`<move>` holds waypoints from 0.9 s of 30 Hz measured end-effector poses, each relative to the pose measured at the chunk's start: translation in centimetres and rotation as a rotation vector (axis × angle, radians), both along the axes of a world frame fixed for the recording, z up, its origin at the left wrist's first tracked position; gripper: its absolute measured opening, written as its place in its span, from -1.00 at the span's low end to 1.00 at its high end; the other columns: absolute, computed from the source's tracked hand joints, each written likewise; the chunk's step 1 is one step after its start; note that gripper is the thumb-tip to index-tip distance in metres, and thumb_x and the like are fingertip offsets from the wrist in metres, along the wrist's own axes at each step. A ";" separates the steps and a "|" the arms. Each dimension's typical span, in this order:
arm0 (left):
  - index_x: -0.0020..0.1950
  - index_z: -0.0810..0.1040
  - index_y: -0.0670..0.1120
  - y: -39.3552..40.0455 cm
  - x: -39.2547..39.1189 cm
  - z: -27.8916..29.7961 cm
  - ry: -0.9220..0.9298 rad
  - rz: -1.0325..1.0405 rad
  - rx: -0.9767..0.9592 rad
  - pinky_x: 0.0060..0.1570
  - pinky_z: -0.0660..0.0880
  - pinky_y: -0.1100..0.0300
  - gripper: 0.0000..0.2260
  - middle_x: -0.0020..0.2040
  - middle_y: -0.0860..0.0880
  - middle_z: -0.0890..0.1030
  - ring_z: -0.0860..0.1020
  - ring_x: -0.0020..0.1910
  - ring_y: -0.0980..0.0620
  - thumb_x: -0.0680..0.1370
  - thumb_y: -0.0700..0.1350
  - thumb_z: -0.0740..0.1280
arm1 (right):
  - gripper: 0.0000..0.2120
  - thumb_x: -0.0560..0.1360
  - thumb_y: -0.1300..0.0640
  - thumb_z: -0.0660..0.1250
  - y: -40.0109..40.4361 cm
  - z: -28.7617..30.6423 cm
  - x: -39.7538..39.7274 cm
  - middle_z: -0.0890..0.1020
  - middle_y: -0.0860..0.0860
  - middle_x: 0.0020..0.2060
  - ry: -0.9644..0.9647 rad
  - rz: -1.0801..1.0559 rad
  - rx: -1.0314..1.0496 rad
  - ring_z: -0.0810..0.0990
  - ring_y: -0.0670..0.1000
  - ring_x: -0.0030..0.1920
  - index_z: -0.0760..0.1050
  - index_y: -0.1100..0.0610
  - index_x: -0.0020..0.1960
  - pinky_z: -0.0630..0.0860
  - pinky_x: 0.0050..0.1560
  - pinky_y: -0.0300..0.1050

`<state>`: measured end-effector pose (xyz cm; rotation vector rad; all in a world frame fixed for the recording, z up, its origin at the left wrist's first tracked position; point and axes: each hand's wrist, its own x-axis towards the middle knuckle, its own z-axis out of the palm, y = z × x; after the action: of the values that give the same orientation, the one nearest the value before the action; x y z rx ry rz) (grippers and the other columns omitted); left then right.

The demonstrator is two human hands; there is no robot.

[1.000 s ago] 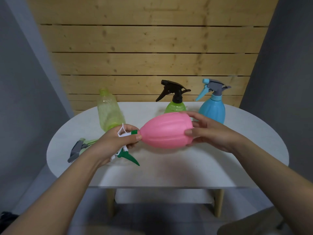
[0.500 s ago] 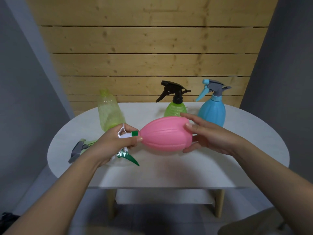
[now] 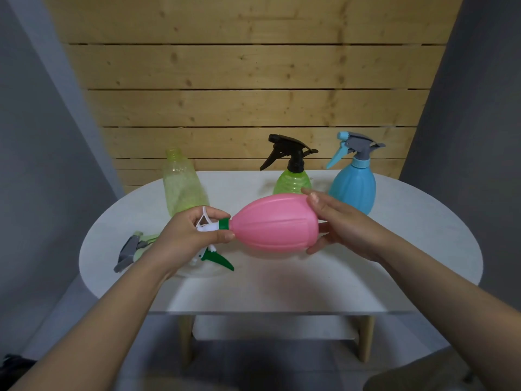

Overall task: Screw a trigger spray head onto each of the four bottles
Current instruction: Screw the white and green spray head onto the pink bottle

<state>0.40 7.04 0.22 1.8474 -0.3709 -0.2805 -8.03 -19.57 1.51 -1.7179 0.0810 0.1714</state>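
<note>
A pink ribbed bottle (image 3: 275,222) is held sideways above the white table (image 3: 423,249), neck pointing left. My left hand (image 3: 187,238) grips the white-and-green trigger head (image 3: 210,225) at the bottle's neck; its green trigger (image 3: 221,259) hangs below. My right hand (image 3: 342,224) holds the bottle's base with fingers spread around it. At the back left stands a headless pale green bottle (image 3: 181,184). A green bottle with a black head (image 3: 291,167) and a blue bottle with a grey-blue head (image 3: 353,176) stand at the back.
A loose grey and pale green trigger head (image 3: 131,251) lies on the table's left, partly hidden behind my left forearm. A wooden slat wall rises right behind the table. Grey walls flank both sides.
My right hand has shifted its grip around the bottle's base, fingers now more spread. The green collar at the neck shows more between my left fingers.
</note>
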 end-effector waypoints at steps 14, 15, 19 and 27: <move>-0.02 0.65 -0.03 0.5 -0.2 0.8 0.035 -0.033 -0.007 -0.30 0.49 0.35 -0.60 -0.21 -0.01 0.70 0.64 -0.27 0.16 0.17 -0.05 0.54 | -0.42 0.35 -0.32 0.26 0.0 -0.3 0.2 0.65 0.24 0.05 0.109 0.115 0.070 0.67 0.20 0.00 0.47 0.02 0.22 0.63 -0.07 0.04; 0.00 0.64 -0.06 0.5 -0.2 0.9 0.051 -0.040 -0.030 -0.29 0.50 0.34 -0.56 -0.23 -0.02 0.70 0.65 -0.26 0.13 0.15 -0.01 0.53 | -0.48 0.41 -0.23 0.31 -0.1 -0.2 0.2 0.62 0.20 0.12 0.087 0.125 0.110 0.65 0.18 0.05 0.44 0.02 0.28 0.62 -0.02 0.04; -0.03 0.64 -0.09 0.6 -0.2 1.0 0.039 -0.086 -0.036 -0.20 0.50 0.26 -0.58 -0.22 -0.04 0.70 0.66 -0.21 0.07 0.17 0.02 0.50 | -0.46 0.37 -0.02 0.39 -0.4 0.1 0.2 0.65 0.15 -0.01 0.011 0.103 0.050 0.67 0.10 -0.13 0.39 -0.04 0.33 0.64 -0.13 -0.04; -0.12 0.62 -0.03 1.1 -0.2 1.2 -0.073 -0.085 0.030 -0.30 0.51 0.31 -0.83 -0.20 0.02 0.67 0.60 -0.24 0.10 0.33 -0.19 0.50 | -0.50 0.35 -0.17 0.35 0.7 0.0 0.3 0.60 0.42 0.00 0.050 0.100 0.066 0.66 0.25 -0.14 0.47 0.12 0.17 0.64 -0.28 -0.08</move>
<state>0.15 8.11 1.45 1.8776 -0.4988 -0.2784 -7.77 -18.84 1.46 -1.6525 0.0261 0.2880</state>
